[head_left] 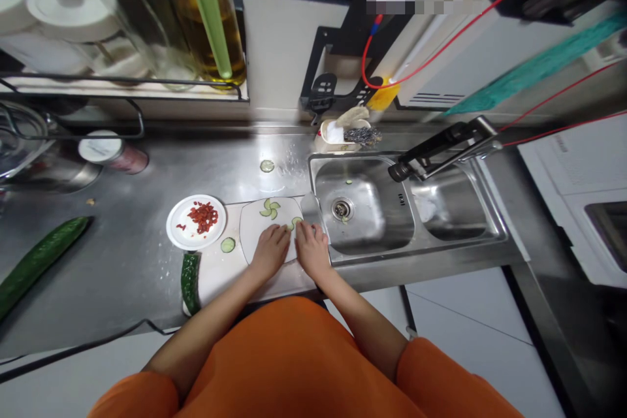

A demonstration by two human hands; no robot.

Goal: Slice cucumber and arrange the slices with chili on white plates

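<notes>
A white plate [255,241] with rounded corners lies on a white cutting board [215,281]. Several thin cucumber slices [269,209] form a pinwheel on it. My left hand [272,251] and my right hand [313,251] reach over its right part, fingers bent and closed. At their fingertips a green cucumber slice [296,223] shows; the fingers partly cover it. Just beyond my right hand lies a wide metal blade [311,208], its handle hidden. A cucumber round [228,245] and a cut cucumber piece [190,282] are left of the plate.
A round white dish [171,225] with small red bits stands at the back left. A whole cucumber [42,261] lies far left. On the right is a double sink [365,245] with a dark faucet [426,153]. Bottles [208,26] crowd a rack above the counter.
</notes>
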